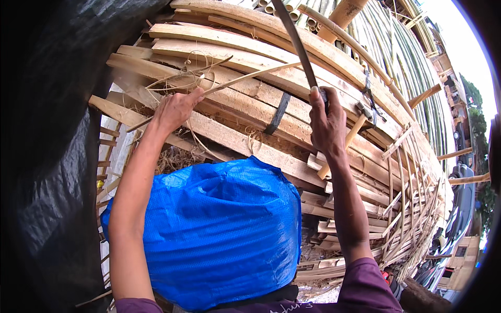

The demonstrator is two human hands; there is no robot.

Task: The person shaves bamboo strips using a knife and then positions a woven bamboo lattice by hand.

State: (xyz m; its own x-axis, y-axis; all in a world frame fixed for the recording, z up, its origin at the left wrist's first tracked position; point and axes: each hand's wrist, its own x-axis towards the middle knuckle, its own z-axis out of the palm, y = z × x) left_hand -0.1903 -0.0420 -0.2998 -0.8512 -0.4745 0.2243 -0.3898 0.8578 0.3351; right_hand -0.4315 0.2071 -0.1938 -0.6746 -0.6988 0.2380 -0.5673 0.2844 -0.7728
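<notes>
"Head view: what have our fingers got?"
"Our left hand [176, 110] pinches a pale strip [253, 76], reaching rightward from those fingertips; our right hand [330, 117] is wrapped around the grip of a long blade [298, 44]."
"Our risk?"
"If the strip slips or twists, the edge could swing toward our left fingers."
"Room?"
"Mostly between our hands, above the planks [237, 107]; a wooden rod [355, 131] crowds our right knuckles."
</notes>
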